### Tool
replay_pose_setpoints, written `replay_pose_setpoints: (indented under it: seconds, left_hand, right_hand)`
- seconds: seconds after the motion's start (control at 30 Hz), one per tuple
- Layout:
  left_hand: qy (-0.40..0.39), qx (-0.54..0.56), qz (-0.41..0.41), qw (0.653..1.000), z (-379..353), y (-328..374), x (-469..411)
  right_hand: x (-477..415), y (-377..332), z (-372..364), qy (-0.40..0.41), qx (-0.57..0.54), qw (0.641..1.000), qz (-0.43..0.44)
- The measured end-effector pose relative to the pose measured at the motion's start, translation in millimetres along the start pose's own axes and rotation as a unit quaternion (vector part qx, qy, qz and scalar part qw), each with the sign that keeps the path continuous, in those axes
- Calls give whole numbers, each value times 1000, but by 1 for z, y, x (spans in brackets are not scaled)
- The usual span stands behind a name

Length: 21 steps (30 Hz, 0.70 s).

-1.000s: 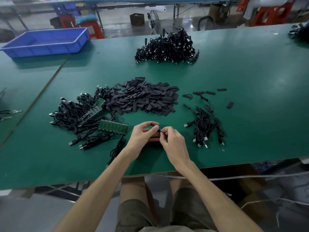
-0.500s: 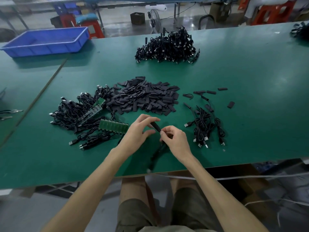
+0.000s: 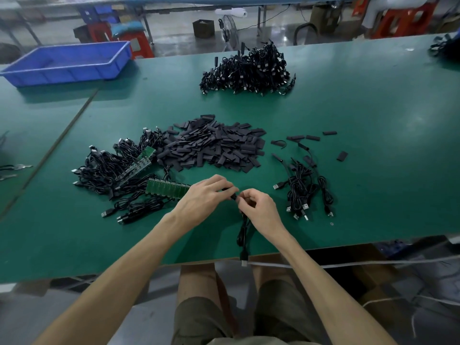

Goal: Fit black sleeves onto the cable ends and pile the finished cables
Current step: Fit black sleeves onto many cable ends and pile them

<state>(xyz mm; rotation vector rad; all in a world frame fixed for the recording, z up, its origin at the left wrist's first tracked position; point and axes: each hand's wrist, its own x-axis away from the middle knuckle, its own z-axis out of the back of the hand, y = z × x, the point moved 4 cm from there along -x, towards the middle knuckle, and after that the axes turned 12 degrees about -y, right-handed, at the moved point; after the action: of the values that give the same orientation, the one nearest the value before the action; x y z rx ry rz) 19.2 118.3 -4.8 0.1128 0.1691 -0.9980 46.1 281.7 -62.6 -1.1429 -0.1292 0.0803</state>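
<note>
Just before the heap of flat black sleeves point(image 3: 214, 148), my left hand point(image 3: 204, 197) pinches one short black sleeve point(image 3: 230, 192); my right hand point(image 3: 258, 210) pinches the thin black cable point(image 3: 243, 232) near its end. Light and floppy, I judge: grip close to the tip.

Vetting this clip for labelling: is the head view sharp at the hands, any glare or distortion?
Head view: sharp at the left hand and right hand, though the black sleeve and cable they pinch show little detail; faint glare on the table far right; table edges bow, wide-angle.
</note>
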Motion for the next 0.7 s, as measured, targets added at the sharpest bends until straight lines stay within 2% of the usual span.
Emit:
replay_pose_setpoints:
  seconds: [0.3, 0.7]
  left_hand:
    - [15, -16, -3, 1000, -1, 0, 4]
    - [22, 88, 57, 994, 3, -1, 7]
  right_hand:
    - [1, -3, 0, -30, -17, 999, 2]
    - [5, -10, 1, -21, -33, 999, 29]
